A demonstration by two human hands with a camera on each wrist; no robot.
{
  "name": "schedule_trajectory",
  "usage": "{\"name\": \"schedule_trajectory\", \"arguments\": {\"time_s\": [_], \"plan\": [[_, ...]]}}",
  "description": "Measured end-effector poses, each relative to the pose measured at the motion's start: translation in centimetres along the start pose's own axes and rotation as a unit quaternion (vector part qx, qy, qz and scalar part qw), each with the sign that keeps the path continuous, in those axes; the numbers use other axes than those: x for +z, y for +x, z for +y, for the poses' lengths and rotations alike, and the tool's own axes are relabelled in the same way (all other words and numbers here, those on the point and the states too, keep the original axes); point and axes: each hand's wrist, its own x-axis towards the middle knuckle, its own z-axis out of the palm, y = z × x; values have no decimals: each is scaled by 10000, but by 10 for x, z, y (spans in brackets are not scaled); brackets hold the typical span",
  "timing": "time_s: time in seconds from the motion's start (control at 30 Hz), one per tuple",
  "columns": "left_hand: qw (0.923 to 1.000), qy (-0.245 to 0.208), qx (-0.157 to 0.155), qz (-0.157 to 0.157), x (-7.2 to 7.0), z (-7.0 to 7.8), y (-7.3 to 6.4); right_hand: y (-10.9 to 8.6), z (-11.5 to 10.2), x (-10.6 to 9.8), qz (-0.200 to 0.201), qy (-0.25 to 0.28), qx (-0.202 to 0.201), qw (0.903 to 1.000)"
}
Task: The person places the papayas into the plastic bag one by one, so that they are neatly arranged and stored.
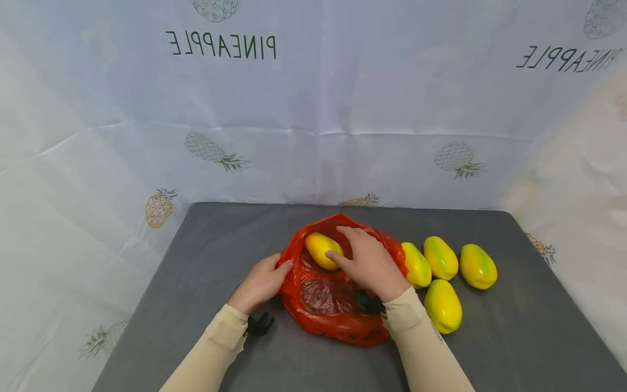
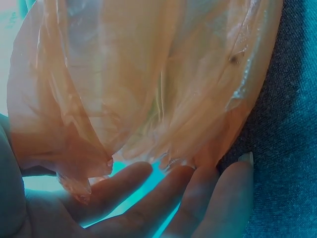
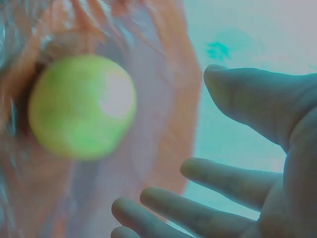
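L hand (image 1: pixel 260 281) pinches crinkly plastic bag (image 1: pixel 320 324); R hand (image 1: pixel 370 262) spread, nr smooth oval fruit (image 1: pixel 320 250) inside.

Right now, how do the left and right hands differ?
The left hand pinches the red plastic bag; the right hand holds nothing, fingers spread. The left hand is at the bag's left side, the right hand over its opening, near the yellow mango inside. Both have cream sleeves.

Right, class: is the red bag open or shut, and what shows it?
Open. The red bag gapes wide; a yellow fruit shows inside, and the left hand holds one side.
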Motion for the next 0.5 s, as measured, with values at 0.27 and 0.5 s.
{"name": "schedule_trajectory", "arguments": {"time_s": [0.27, 0.5], "plan": [[9994, -311, -148, -98, -4, -2, 0, -33, 26, -51, 344, -178, 196, 9991], [9989, -350, -212, -237, 3, 0, 1, -61, 87, -90, 526, -363, 914, 9938]]}}
